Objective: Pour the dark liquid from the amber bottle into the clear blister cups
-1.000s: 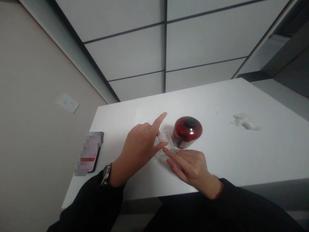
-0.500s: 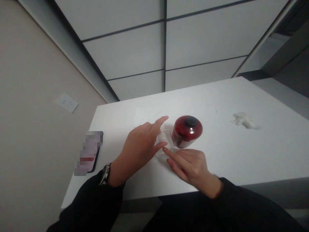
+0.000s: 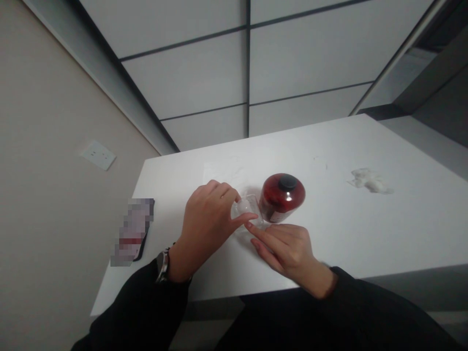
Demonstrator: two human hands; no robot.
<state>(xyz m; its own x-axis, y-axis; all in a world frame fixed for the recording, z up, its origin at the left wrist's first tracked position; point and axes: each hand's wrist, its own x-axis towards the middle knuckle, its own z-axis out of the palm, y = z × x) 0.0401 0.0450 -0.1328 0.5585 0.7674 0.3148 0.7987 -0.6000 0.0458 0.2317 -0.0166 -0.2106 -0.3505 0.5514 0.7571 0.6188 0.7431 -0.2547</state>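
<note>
A clear plastic container point(image 3: 259, 210), roughly square with something whitish in it, stands on the white table. My left hand point(image 3: 210, 214) reaches around its left side, thumb stretched along the near side and forefinger bent down by the far left corner. The other left fingers curl behind, partly hidden. My right hand point(image 3: 287, 246) is just in front of the container; its forefinger points out and meets the left thumb near the container's front edge. The right thumb is apart, and nothing shows in that hand. Close behind on the right stands a red bottle point(image 3: 280, 197) with a black cap.
A phone point(image 3: 135, 229) with a blurred-out screen lies at the table's left edge. Crumpled white tissue point(image 3: 369, 180) lies to the right. Behind the container is a thin, flat, whitish sheet point(image 3: 221, 170). A wall with a socket point(image 3: 98, 155) borders the left side.
My left forefinger, stretched out before, has bent down toward the container, and the left hand has turned slightly. The right hand keeps its place, as does the bottle.
</note>
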